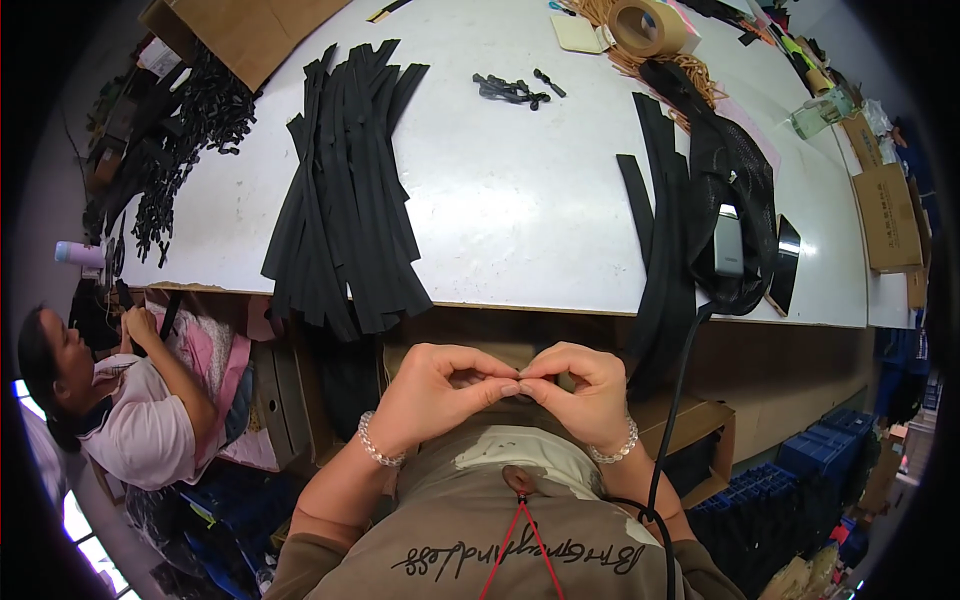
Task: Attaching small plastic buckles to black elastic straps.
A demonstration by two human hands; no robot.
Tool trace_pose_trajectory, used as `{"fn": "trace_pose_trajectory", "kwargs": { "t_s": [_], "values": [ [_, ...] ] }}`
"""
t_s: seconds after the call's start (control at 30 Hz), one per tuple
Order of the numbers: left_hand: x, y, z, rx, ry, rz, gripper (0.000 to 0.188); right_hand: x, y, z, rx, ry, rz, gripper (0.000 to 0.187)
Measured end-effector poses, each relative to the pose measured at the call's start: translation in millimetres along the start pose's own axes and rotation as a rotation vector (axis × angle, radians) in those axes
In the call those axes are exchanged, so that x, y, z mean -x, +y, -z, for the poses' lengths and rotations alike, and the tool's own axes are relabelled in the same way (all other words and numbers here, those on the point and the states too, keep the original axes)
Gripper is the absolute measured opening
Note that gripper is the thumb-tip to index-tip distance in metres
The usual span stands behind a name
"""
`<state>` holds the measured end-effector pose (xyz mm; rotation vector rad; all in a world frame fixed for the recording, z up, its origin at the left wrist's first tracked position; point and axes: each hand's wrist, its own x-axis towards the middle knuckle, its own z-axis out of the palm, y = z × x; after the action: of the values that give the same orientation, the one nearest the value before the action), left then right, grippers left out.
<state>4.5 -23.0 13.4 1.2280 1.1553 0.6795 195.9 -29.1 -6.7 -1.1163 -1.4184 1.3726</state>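
Black strips (345, 190) being supported by white table (500, 235), left; small black pieces (512, 90) being seen clustered, far middle. Near, before table edge, tiny dark piece (519, 376), too small to identify, being pinched between left hand (437, 388) and right hand (583, 385), thumbs and forefingers being held nearly closed, tips meeting.

Observed: left forearm (338, 500) and right forearm (655, 490) slanted inward, hands raised before the torso. Left hand (435, 385) and right hand (585, 385) met at the fingertips (506, 389), palms turned roughly toward each other. On each, thumb and index finger were pinched together; remaining fingers curled behind. Contents of the pinch, if any: too small to tell.
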Motion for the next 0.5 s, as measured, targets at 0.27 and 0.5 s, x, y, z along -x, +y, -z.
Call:
{"fn": "trace_pose_trajectory", "kwargs": {
  "t_s": [0.27,0.5],
  "values": [
    [-10,-8,9,0.058,-0.139,0.1,0.011,-9,17,7,-0.439,-0.165,-0.417,0.023],
    [-13,-14,6,0.293,-0.175,0.183,0.012,-15,27,9,-0.59,-0.558,-0.518,0.032]
  ]
}}
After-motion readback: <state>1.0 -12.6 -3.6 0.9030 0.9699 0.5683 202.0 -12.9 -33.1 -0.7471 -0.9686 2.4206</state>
